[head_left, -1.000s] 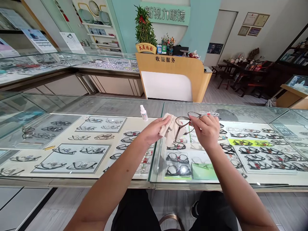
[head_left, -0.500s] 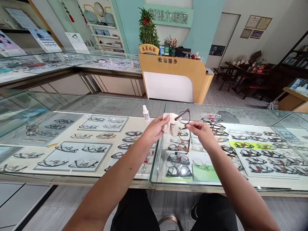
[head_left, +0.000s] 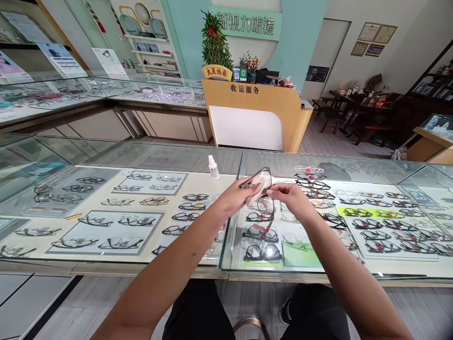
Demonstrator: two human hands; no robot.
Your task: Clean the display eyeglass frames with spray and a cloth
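Note:
Above the glass counter, my right hand [head_left: 287, 197] pinches a pair of dark-framed eyeglasses [head_left: 272, 212] near the bridge. The frame hangs sideways, one lens above the other, with a temple arm reaching left over my left hand. In my left hand [head_left: 244, 193] a cream cleaning cloth [head_left: 262, 181] is bunched and pressed against the upper lens. The fingers of that hand are partly hidden behind the cloth. A small white spray bottle [head_left: 213, 167] stands upright on the counter, left of and beyond my hands.
The glass display counter [head_left: 226, 271] spans the front, with several rows of eyeglasses [head_left: 122, 242] inside it. A green card [head_left: 300, 255] lies at its front right. Behind stand a wooden cashier desk [head_left: 253, 94] with a plant [head_left: 215, 45], and more glass cases [head_left: 152, 85] at left.
My left hand has moved right with the cloth, which now meets the upper lens instead of sitting beside it. The glasses have turned a little, and a temple arm now points left.

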